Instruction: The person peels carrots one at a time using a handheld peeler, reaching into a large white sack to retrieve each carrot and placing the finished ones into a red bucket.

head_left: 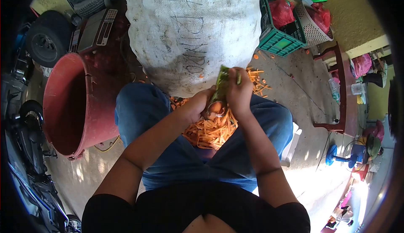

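My left hand (pixel 198 105) is closed around the lower part of a long green piece (pixel 219 84) with a rough, ragged surface. An orange, rounded bit (pixel 216 108) shows at its lower end, by the left fingers. Pressed up against its right side, my right hand (pixel 238 93) is curled shut, and a narrow green tip sticks out between its fingers; I cannot tell what that tool or piece is. Below both hands, between my knees, lies a heap of orange peelings (pixel 210 132). More orange strips (pixel 257 81) are scattered on the floor beside the sack.
A big white woven sack (pixel 193 30) stands right in front of me. To the left are a red barrel (pixel 103 102) and a tyre (pixel 48 39). At the right stand a green crate (pixel 280 39), a white basket (pixel 309 30) and a dark red wooden frame (pixel 343 89).
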A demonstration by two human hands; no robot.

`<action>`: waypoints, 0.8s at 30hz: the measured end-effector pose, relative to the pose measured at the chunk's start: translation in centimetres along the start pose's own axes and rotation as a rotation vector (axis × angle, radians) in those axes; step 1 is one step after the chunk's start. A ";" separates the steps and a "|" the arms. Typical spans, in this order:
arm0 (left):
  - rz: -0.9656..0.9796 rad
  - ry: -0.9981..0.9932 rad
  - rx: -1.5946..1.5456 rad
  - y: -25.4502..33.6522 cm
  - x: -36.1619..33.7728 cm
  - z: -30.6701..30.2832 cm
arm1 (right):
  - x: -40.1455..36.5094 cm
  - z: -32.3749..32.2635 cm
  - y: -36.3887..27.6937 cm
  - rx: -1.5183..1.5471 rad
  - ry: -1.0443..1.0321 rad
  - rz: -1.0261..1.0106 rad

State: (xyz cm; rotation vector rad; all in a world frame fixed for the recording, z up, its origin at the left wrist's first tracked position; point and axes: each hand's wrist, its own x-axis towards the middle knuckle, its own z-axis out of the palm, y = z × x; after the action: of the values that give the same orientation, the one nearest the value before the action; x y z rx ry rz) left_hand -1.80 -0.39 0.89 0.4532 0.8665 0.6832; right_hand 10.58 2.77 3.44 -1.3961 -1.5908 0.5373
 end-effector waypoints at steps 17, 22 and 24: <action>0.004 -0.099 -0.237 -0.6 0.1 -1.2 | -1.0 0.1 -1.7 0.055 -0.063 0.084; -0.108 -0.229 -0.174 0.1 -0.6 0.3 | 3.6 -1.6 4.6 0.069 0.326 0.205; -0.124 -0.035 0.006 0.7 -2.5 2.6 | 6.2 -4.3 5.8 0.088 0.527 0.425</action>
State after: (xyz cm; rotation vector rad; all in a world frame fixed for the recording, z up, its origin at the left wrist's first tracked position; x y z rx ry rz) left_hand -1.06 -1.89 4.18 0.4119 0.8561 0.5574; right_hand 17.72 9.02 2.95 -1.6500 -0.8476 0.4275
